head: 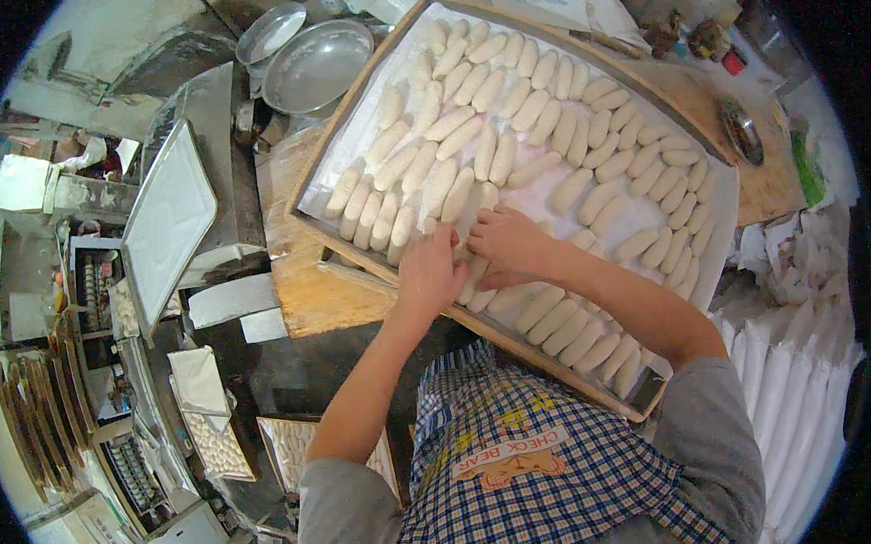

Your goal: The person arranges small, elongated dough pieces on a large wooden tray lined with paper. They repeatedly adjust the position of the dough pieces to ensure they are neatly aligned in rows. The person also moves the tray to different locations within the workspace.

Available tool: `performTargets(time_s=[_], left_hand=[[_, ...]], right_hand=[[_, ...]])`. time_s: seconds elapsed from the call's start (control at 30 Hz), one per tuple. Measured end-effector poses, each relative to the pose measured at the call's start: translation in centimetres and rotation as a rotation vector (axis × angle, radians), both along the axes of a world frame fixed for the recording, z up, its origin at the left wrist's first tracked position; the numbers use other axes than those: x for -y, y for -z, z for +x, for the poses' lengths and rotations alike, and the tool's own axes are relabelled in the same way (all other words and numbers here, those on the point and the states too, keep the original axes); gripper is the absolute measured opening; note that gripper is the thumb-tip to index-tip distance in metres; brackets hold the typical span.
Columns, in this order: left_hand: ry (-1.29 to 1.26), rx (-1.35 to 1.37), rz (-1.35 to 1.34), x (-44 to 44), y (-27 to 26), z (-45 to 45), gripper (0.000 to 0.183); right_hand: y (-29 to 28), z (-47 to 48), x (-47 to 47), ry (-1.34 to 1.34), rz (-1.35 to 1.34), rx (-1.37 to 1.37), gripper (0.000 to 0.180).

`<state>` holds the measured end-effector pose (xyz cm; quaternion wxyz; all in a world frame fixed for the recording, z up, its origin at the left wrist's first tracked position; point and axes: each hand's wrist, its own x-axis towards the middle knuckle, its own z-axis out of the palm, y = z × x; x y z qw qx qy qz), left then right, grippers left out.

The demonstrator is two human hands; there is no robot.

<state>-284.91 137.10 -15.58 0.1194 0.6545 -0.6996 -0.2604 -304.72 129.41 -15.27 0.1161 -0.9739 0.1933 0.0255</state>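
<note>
A large shallow wooden tray (312, 155) lined with white cloth lies in front of me, filled with many oblong pieces of dough (455, 138) in uneven rows. At the near side of the tray, my left hand (431, 265) rests among the dough pieces with its fingers bent. Close beside it on the right, my right hand (511, 243) reaches over the dough, fingers bent and pointing left. The pieces right under both hands are partly hidden, so whether either hand grips one is unclear.
The tray stands on a wooden worktop (327, 298). Metal bowls (319, 67) are behind it on the left, and a pale rectangular sheet pan (169, 221) leans farther left. More dough-filled trays (217, 445) stand low at the left. A round metal dish (741, 133) lies at the right.
</note>
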Motion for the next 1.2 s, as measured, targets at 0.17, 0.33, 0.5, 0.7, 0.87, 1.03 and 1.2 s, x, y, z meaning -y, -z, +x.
performTargets(time_s=[0.17, 0.33, 0.5, 0.7, 0.87, 1.03, 1.2], left_hand=[[-0.227, -0.430, -0.140, -1.9, -1.2, 1.3, 0.053], [-0.154, -0.160, -0.389, 5.3, -7.2, 8.1, 0.048], [-0.131, -0.139, -0.654, 11.7, -9.5, 11.5, 0.041], [-0.024, -0.213, -0.395, 3.4, -3.6, 5.9, 0.030], [0.098, -0.172, -0.032, -3.3, -1.1, -0.3, 0.032], [0.029, 0.092, 0.003, -5.2, -0.3, -5.3, 0.040], [-0.049, 0.111, -0.022, -4.8, 0.2, -7.4, 0.037]], right_hand=[[0.6, 0.5, -0.2, -0.052, 0.020, 0.069, 0.059], [1.0, 0.7, -0.7, -0.106, 0.049, 0.065, 0.052], [1.1, 1.7, -1.3, -0.166, 0.089, -0.085, 0.048], [-0.5, 1.2, 0.8, -0.036, -0.017, 0.230, 0.039], [-2.3, -5.3, 3.4, 0.278, 0.160, -0.228, 0.039], [-0.8, -9.7, 1.5, -0.026, 0.084, -0.111, 0.053], [-0.5, -10.1, 1.3, -0.030, -0.008, -0.056, 0.045]])
